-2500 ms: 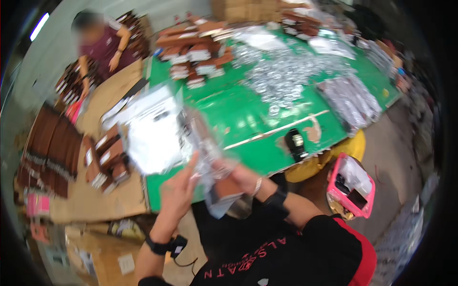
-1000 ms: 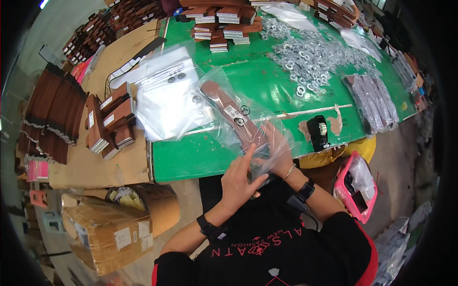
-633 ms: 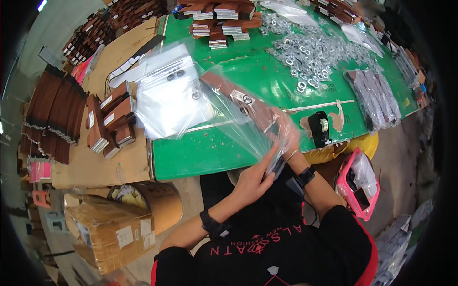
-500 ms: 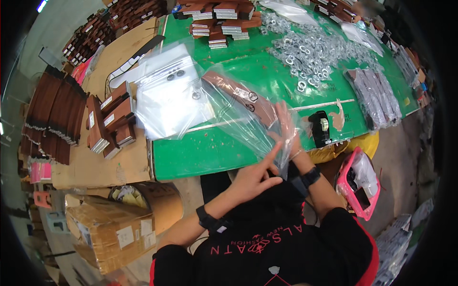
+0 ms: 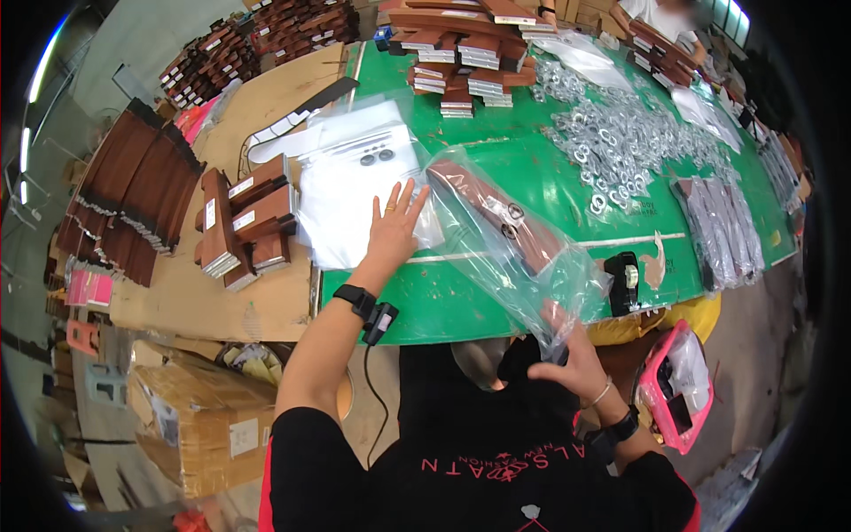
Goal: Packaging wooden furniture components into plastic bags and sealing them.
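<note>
My left hand [image 5: 396, 230] lies with fingers spread on the lower right part of a stack of clear plastic bags [image 5: 341, 208]. Right of it, a long brown wood-coloured strip [image 5: 523, 232] rests slantwise on the green table inside a clear plastic bag [image 5: 532, 297]. Two dark rings show on the strip. At the bag's near end, by the table edge, is my right hand [image 5: 578, 362], its thumb held apart and its fingers stretched against the crumpled plastic. The film partly covers those fingertips.
Brown strips are piled on the cardboard [image 5: 244, 222] at left and at the table's back [image 5: 465, 53]. Metal rings [image 5: 612, 151] lie heaped at right, beside wrapped strips [image 5: 720, 232]. A black tape dispenser [image 5: 622, 282] stands at the near edge, above a pink basket [image 5: 675, 386].
My left hand has left the bag's near end and moved up and left onto the bag stack. My right hand has slid down from the strip to the bag's near end.
</note>
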A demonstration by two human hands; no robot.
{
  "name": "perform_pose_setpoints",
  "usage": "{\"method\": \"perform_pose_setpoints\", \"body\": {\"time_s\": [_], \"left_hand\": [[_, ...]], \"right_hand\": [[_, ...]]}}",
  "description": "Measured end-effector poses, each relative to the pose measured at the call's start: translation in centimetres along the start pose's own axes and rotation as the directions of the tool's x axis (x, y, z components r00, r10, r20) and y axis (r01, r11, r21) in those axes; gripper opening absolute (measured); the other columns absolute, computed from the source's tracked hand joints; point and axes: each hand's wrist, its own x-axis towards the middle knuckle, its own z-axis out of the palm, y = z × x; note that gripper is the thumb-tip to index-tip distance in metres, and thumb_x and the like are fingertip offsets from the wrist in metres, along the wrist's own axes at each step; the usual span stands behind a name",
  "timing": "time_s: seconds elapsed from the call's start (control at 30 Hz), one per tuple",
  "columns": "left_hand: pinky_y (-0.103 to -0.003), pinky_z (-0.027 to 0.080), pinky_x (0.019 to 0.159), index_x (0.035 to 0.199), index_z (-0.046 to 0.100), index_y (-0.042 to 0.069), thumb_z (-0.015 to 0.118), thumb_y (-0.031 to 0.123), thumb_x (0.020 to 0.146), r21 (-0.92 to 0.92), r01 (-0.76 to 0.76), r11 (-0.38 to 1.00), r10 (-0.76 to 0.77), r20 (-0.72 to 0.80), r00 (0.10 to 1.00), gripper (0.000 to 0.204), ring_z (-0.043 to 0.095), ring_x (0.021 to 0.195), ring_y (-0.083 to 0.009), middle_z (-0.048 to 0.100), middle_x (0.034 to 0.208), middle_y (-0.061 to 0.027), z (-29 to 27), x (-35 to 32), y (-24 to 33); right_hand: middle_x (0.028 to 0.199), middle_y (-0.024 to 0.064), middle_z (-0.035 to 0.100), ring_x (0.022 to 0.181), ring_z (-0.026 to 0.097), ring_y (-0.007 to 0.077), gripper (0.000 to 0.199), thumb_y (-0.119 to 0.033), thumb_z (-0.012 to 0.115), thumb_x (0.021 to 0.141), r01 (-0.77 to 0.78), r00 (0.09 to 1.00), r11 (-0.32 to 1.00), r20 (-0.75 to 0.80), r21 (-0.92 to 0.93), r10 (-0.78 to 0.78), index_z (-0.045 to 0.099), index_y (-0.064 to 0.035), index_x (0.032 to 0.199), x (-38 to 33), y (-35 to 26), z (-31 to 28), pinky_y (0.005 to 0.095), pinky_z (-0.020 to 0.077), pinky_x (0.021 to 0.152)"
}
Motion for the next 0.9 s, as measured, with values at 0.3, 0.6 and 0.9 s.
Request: {"method": "perform_pose_setpoints", "body": {"time_s": [0.3,0.6,0.9], "left_hand": [[-0.060,0.022,0.118,0.157,0.025,0.030,0.077,0.015,0.075,0.093,-0.056,0.994,0.062,-0.058,0.996,0.098,0.030,0.148,-0.0271,0.034,0.159,-0.0045,-0.1,3.7,0.7],[-0.051,0.039,0.105,0.125,0.067,0.024,0.067,0.019,0.087,-0.057,-0.061,0.997,0.028,-0.456,0.890,0.038,0.057,0.124,-0.0246,0.064,0.132,-0.0042,-1.2,6.3,0.2],[-0.044,0.051,0.073,0.094,0.074,0.013,0.065,0.032,0.089,-0.554,-0.095,0.827,-0.042,-0.231,0.972,0.021,0.065,0.082,-0.0373,0.070,0.087,-0.0137,-12.9,5.4,-2.0]], "right_hand": [[0.094,0.0104,0.073,0.089,0.068,0.0162,0.026,-0.020,0.058,0.099,-0.140,0.946,0.917,-0.222,0.373,0.235,0.071,0.0023,0.099,8.4,-3.3,-9.4,0.0311,0.0513,0.087],[0.097,0.0082,0.073,0.085,0.066,0.0134,0.030,-0.027,0.057,0.101,-0.017,0.967,0.846,-0.208,0.533,0.150,0.069,0.0011,0.106,13.7,-7.3,-13.7,0.0296,0.0505,0.086],[0.097,0.0033,0.071,0.081,0.065,0.0110,0.025,-0.030,0.058,0.101,0.027,0.879,0.728,-0.362,0.685,0.309,0.066,-0.0065,0.104,13.4,-3.5,-22.0,0.0268,0.0533,0.077]]}}
